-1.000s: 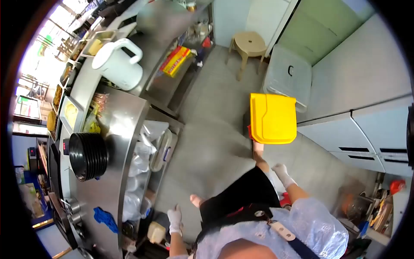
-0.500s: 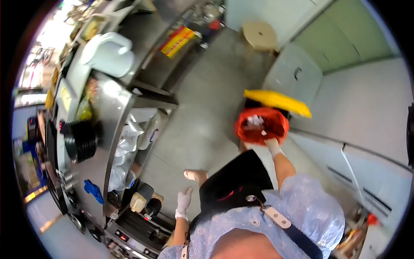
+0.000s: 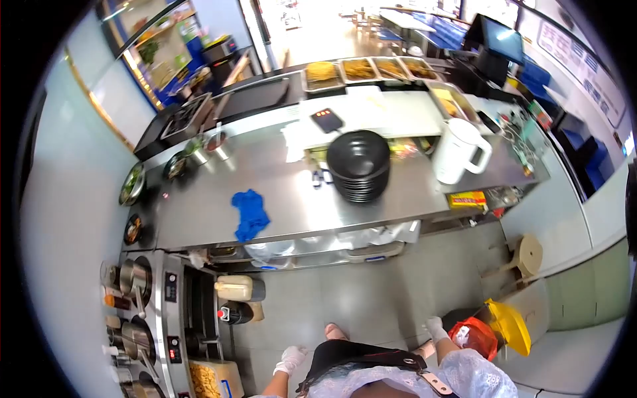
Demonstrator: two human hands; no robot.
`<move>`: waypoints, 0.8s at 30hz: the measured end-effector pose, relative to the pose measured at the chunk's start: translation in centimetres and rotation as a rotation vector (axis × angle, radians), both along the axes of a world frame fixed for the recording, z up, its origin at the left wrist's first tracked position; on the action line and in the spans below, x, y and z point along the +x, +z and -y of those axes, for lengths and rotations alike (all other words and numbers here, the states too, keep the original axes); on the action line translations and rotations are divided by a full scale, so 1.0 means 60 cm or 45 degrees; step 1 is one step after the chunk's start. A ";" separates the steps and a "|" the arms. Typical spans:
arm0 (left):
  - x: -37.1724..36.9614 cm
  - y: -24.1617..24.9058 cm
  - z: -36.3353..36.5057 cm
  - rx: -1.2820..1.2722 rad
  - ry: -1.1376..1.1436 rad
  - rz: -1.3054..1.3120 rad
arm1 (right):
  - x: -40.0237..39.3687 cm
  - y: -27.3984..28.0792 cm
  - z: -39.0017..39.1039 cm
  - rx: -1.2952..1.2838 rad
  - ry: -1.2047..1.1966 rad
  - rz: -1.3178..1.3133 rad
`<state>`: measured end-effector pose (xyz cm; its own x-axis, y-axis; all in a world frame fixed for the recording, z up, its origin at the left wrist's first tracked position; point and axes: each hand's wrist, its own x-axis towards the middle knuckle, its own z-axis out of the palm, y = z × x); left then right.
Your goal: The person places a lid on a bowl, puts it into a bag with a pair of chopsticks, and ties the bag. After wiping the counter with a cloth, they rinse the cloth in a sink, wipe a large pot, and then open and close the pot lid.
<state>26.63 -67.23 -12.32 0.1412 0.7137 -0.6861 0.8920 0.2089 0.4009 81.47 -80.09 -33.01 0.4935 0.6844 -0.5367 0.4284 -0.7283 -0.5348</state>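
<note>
My left hand, in a white glove, hangs low in front of me, loosely open with nothing seen in it. My right hand, also gloved, is beside the bin with the red liner; its fingers look apart and it seems to hold nothing. Crumpled white scraps lie inside the liner. The bin's yellow lid stands tilted up on its far side. A blue cloth or glove lies crumpled on the steel counter in front of me.
On the counter stand stacked black bowls and a white jug. Food trays line its back edge. Pots sit on the stove at left, with large jugs on the floor alongside. A beige stool stands at right.
My view has swung left and lifted from the bin toward the counter. My right hand has come out of the red-lined bin. The left still hangs down.
</note>
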 end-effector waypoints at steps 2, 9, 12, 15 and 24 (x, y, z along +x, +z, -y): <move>-0.082 0.030 -0.015 0.014 0.068 -0.204 | -0.129 0.100 -0.151 -0.209 0.372 -0.200; -0.196 0.070 -0.102 0.591 0.877 0.283 | -0.516 0.458 -0.558 0.619 0.916 -0.542; -0.171 0.113 -0.180 0.591 1.050 0.400 | -0.617 0.529 -0.725 0.636 0.775 -0.638; -0.159 0.134 -0.234 0.573 1.083 0.545 | -0.716 0.546 -0.880 1.061 0.631 -0.376; -0.197 0.150 -0.258 0.257 1.240 0.001 | -0.850 0.500 -1.050 0.981 1.359 0.624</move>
<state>14.82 -51.74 -3.33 -0.5681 0.6215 -0.5394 0.3671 0.7780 0.5098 30.44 -17.11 -3.00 -0.4188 0.8827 0.2131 0.8385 0.4660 -0.2825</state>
